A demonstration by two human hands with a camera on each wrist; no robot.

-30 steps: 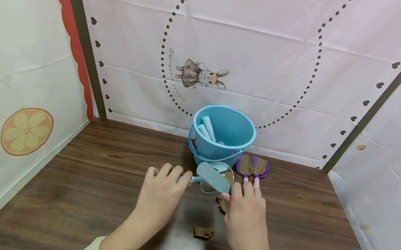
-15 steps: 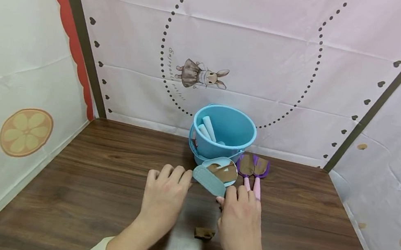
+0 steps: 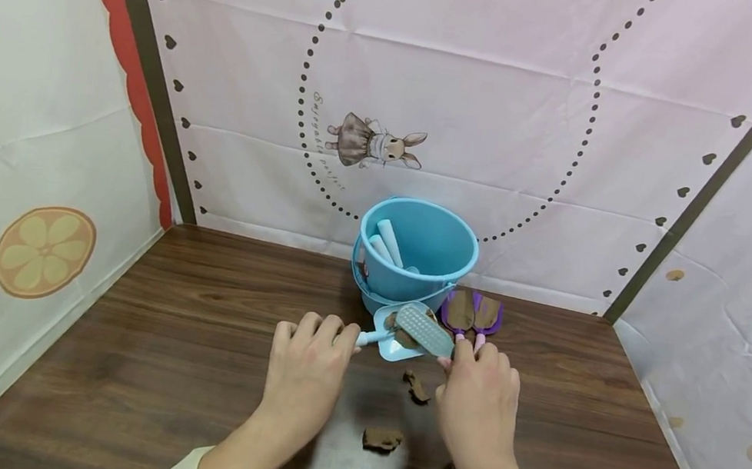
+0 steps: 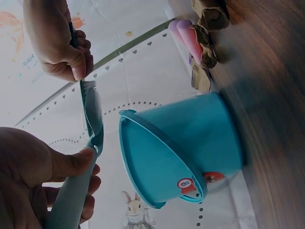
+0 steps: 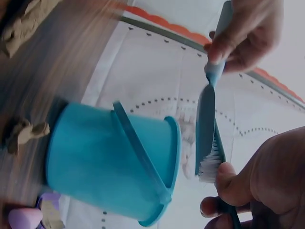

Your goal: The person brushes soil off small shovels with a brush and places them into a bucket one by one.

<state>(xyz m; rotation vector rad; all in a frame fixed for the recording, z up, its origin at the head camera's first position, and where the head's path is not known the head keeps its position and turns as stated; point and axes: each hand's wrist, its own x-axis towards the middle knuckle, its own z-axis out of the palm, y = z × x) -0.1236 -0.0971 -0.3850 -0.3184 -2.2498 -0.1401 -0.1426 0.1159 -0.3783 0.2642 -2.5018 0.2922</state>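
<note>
My left hand (image 3: 308,366) grips the handle of a light blue toy shovel (image 3: 394,351), seen close up in the left wrist view as a pale handle (image 4: 71,200) under the thumb. Brown clay-like material lies on the blade. Over that blade, my right hand (image 3: 478,401) pinches a grey-green brush (image 3: 424,329) by its near end. White bristles (image 5: 209,167) show in the right wrist view, right at the blade's edge. The shovel and brush are held up in front of a blue bucket (image 3: 398,283), and the brush hides part of the blade.
Two pale handles (image 3: 389,240) stick up inside the bucket. Beside it, two purple shovels (image 3: 460,310) with pink handles carry brown material. Brown lumps (image 3: 383,440) lie on the wood table (image 3: 218,340), one near my right wrist. Printed cloth walls (image 3: 500,125) enclose the back and sides.
The brush first went left across the shovel, uncovering brown material, and has since shifted right and up with my right hand. The shovel's blade has tilted; my left hand has barely moved.
</note>
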